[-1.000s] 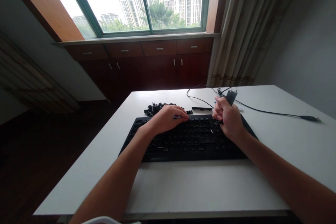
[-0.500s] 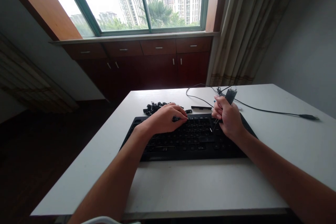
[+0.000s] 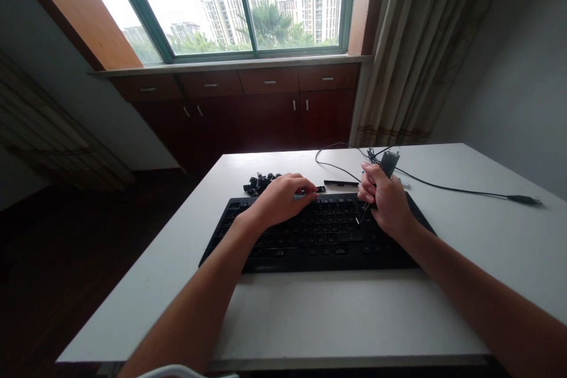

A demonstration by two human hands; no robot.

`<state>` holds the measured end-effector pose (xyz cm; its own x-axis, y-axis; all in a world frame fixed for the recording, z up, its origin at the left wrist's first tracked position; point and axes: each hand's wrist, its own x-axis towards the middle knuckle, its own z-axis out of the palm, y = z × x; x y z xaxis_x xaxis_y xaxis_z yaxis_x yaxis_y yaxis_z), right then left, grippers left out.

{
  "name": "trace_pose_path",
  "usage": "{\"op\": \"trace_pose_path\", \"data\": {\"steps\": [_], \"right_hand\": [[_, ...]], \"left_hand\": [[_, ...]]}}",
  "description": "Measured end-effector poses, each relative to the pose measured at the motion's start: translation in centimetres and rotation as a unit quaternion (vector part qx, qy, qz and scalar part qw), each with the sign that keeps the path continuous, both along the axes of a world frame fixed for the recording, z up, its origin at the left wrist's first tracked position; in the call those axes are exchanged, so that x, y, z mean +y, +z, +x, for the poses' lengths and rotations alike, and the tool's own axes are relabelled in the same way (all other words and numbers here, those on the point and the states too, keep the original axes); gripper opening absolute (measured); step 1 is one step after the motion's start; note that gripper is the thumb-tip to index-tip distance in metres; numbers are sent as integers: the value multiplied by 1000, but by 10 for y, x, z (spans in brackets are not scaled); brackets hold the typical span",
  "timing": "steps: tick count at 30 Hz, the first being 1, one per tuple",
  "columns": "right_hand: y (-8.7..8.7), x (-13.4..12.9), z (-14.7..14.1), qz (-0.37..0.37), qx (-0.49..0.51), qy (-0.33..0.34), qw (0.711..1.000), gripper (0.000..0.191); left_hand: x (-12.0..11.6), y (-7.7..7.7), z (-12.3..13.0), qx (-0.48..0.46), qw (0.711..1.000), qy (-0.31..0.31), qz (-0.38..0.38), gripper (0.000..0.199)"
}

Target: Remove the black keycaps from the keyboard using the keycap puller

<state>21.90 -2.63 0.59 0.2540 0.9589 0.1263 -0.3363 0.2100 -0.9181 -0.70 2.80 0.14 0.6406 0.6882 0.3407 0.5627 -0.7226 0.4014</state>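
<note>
A black keyboard (image 3: 310, 260) lies on the white table, with many key positions bare of caps. My left hand (image 3: 286, 198) is over its upper edge, thumb and fingertips pinched together; what they hold, if anything, is too small to make out. My right hand (image 3: 383, 195) is wrapped round a dark-handled tool (image 3: 390, 160) above the keyboard's right part, and thin wire prongs point down from the fist. Behind my left hand sits a pile of black keycaps (image 3: 259, 183), partly hidden. A long black keycap (image 3: 340, 183) lies behind the keyboard.
A black cable (image 3: 456, 189) runs over the white table (image 3: 354, 313) to a plug at the right, with a tangled bundle behind my right hand. Beyond the table stand a red-brown cabinet (image 3: 248, 118), a window and curtains.
My left hand has shifted slightly right and up, toward the keyboard's back edge. The dark piece seen at its fingers before no longer shows. My right hand keeps its grip on the tool.
</note>
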Motion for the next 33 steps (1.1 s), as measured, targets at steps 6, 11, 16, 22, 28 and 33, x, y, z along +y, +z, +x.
{"op": "trace_pose_path", "data": {"steps": [6, 11, 16, 22, 28, 33], "right_hand": [[1, 0, -2, -1, 0, -6, 1000, 43], [0, 0, -2, 0, -6, -3, 1000, 44], [0, 0, 0, 4, -9, 14, 1000, 42], [0, -4, -1, 0, -3, 54, 999, 38], [2, -3, 0, -20, 2, 112, 994, 36], [7, 1, -2, -49, -5, 164, 985, 34]], "left_hand": [[-2, -1, 3, 10, 1000, -14, 8, 11], [-6, 4, 7, 16, 999, -21, 25, 11], [-12, 8, 11, 23, 998, -31, 43, 12], [-31, 10, 28, 14, 988, -146, 56, 19], [-49, 0, 47, 20, 967, -237, 95, 24], [-52, -5, 52, 44, 961, -241, 132, 21]]}}
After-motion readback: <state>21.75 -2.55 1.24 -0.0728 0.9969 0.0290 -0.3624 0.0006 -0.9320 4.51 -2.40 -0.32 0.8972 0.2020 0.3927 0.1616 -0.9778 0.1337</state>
